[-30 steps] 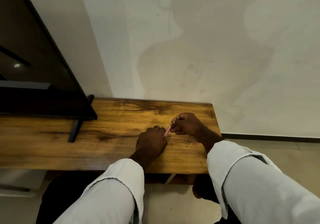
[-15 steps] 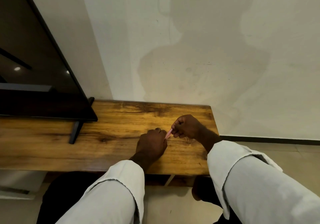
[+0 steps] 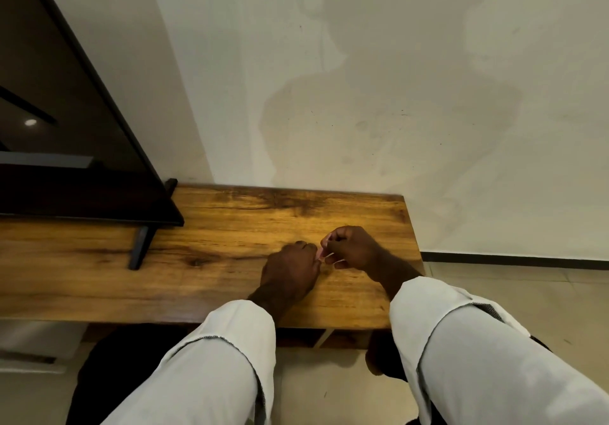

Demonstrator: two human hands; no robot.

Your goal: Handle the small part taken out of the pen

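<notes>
Pink strip [image 3: 320,254], pinched between left hand [image 3: 290,270] and right hand [image 3: 349,248] over the table [image 3: 230,227], could slip if either loosens.

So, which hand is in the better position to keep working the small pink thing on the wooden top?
Probably the right hand: its curled fingers already pinch the small pink piece. The left hand lies fisted on the wooden top and only meets the piece's lower end.

The head-worn camera looks forward and down, close over a wooden table [image 3: 230,227] against a wall [image 3: 362,78].
</notes>
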